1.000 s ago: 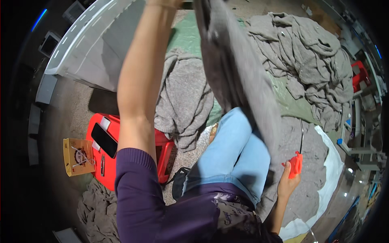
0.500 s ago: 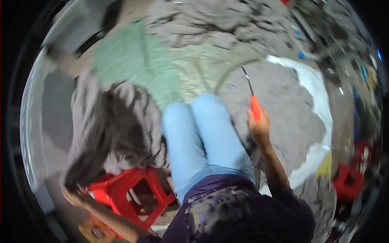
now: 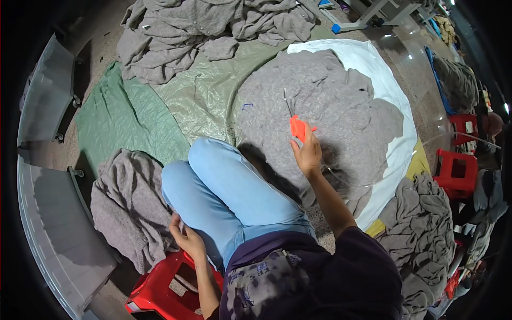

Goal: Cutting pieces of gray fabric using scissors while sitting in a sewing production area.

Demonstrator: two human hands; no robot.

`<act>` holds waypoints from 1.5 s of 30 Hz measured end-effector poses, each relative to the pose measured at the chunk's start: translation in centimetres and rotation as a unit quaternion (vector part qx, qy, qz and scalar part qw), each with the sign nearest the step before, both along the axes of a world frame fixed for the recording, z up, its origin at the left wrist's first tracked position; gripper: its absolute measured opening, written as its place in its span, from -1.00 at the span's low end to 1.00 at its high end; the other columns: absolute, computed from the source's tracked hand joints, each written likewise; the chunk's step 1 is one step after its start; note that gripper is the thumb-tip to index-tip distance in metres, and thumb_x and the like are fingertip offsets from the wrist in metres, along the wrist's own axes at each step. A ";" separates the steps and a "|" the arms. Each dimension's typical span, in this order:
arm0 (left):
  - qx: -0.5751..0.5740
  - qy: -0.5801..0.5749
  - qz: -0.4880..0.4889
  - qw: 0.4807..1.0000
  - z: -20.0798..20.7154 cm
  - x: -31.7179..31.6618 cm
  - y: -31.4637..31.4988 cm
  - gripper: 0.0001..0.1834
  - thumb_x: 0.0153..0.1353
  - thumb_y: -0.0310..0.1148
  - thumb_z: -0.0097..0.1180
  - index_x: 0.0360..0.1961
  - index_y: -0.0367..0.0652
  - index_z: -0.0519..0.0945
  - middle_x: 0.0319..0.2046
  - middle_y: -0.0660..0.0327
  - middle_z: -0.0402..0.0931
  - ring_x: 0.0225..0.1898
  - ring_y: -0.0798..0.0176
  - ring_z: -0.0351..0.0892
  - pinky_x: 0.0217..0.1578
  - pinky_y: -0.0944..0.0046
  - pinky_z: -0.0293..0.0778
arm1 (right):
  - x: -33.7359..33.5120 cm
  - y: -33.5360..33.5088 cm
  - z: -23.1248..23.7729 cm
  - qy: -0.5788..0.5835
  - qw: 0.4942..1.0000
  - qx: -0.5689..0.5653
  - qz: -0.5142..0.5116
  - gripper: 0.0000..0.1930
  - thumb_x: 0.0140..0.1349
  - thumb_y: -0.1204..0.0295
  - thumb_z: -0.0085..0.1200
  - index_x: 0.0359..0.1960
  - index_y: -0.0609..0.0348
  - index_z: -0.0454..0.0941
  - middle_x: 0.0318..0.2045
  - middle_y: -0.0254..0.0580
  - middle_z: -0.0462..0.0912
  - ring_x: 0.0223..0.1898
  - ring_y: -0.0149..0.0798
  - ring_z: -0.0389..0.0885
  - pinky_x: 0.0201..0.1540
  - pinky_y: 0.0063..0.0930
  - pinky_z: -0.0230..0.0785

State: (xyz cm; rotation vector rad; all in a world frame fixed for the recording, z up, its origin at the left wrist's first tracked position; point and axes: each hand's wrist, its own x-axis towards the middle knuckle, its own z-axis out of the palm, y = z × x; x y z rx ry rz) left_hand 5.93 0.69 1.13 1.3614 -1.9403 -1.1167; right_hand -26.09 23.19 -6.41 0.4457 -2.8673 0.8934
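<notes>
My right hand (image 3: 309, 153) grips a pair of scissors (image 3: 298, 128) with orange handles, the slim blades pointing away from me. They hang over a big heap of grey knitwear (image 3: 325, 90) on a white sheet (image 3: 373, 58). Beside my left thigh is my left hand (image 3: 186, 236), its fingers loosely bent and apart, with nothing visible in them. Right by it, a crumpled grey knit garment (image 3: 133, 205) lies between my knee and a red plastic stool (image 3: 160, 288).
Green sheeting (image 3: 128, 112) covers the floor ahead, with another grey knit pile (image 3: 181, 37) at its far side. Grey wheeled bins (image 3: 58, 224) line the left. More knitwear (image 3: 416, 229) and a red stool (image 3: 456, 173) are at the right, and a metal frame (image 3: 368, 16) stands far right.
My left hand has let go of the grey garment and come in from the far left to my thigh. The scissors remain in my right hand. My view has turned.
</notes>
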 end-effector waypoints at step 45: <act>0.260 0.286 0.141 0.911 1.4 3.3 -17.4 -0.70 0.23 -0.12 0.09 -0.13 0.00 0.38 -0.32 0.32 0.39 -0.41 0.33 0.47 -0.45 0.17 0.50 | 12.0 -9.7 21.0 -0.010 0.879 -0.163 0.447 -0.30 -0.11 0.31 0.38 0.11 0.15 0.33 -0.09 0.10 0.55 -0.18 0.02 0.62 -0.18 -0.30 0.48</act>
